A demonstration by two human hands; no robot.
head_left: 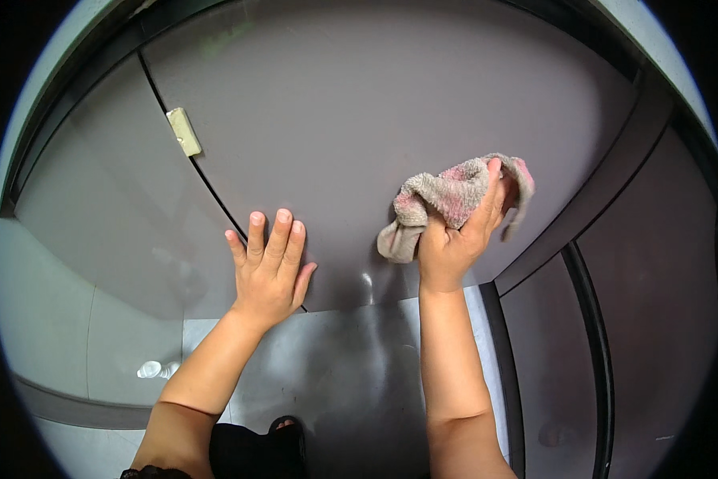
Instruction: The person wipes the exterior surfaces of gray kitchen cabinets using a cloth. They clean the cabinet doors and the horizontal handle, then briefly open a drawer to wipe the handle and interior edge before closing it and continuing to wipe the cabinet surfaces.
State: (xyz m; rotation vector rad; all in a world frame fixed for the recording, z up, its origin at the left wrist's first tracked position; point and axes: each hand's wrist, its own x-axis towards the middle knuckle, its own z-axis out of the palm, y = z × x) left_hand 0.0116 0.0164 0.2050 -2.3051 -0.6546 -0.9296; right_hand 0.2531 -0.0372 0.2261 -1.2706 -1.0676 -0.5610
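A large grey door panel fills the view in front of me. My left hand lies flat on its lower left part, fingers spread, beside the dark seam. To the right, my right hand grips a crumpled grey and pink cloth and presses it against the panel. Part of the cloth hangs loose past the fingers, and the palm side of this hand is partly hidden by it.
A small cream rectangular block sits on the seam at upper left. A white doorstop-like fitting is low on the left wall. Dark door frame edges run down the right. Below is a grey tiled floor, with my sandalled foot.
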